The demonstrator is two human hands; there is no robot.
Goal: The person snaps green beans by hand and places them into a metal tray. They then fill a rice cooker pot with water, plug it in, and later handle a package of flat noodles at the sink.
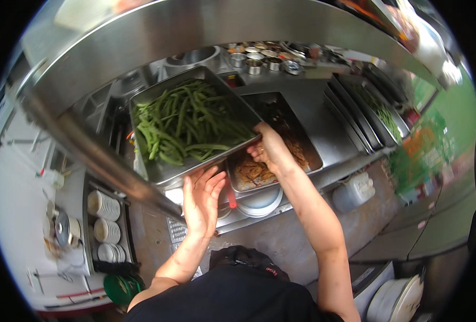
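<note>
A rectangular metal tray (169, 177) piled with green beans (189, 116) is tilted in front of me. My right hand (268, 149) grips its near right corner, fingers curled beneath. Close to the tray's near edge, my left hand (203, 197) is open, palm up with fingers spread; whether its fingertips touch the tray cannot be told. Partly under the bean tray and my right forearm lies a second metal tray (316, 163), which holds browned, seasoned food (254, 171).
Several metal trays (358, 116) lean together at the right of the steel counter (310, 108). Metal cups (254, 66) stand at the back. A steel post (113, 169) and overhead shelf (221, 24) frame the counter. Below are stacked plates (262, 203) and a plastic jug (352, 193).
</note>
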